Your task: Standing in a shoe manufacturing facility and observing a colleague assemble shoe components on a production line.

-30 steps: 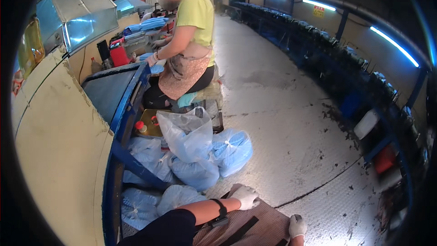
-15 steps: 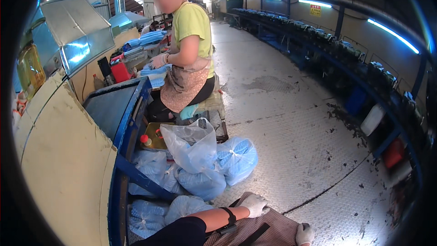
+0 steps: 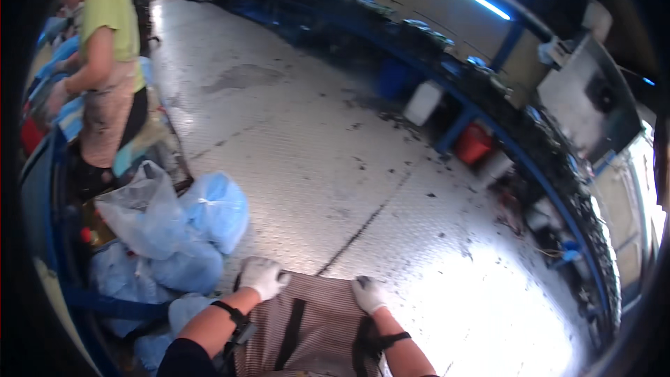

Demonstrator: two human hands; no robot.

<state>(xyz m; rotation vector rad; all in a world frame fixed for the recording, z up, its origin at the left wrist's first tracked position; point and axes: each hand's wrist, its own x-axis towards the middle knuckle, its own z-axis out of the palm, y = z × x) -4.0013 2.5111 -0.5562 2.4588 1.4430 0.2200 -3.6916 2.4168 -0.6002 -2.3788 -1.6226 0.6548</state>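
My left hand (image 3: 263, 276) wears a white glove and rests curled on the upper left edge of a brown striped apron (image 3: 314, 321) over my lap. My right hand (image 3: 366, 294), gloved the same way, presses on the apron's upper right edge. Dark straps run down the apron and black bands circle both my wrists. Neither hand holds a separate object. Several blue and clear plastic bags (image 3: 171, 227) lie heaped on the floor just left of my left hand.
A person in a yellow-green shirt and brown apron (image 3: 105, 77) works at a blue bench on the far left. A metal tread-plate floor (image 3: 328, 146) stretches ahead. Along the right runs a blue-framed line (image 3: 516, 132) with a red bucket (image 3: 473, 143) and a white container (image 3: 423, 102) beneath it.
The view has swung to the right, so the person and bags shifted left. Both gloved hands now lie closer together on the apron's top edge.
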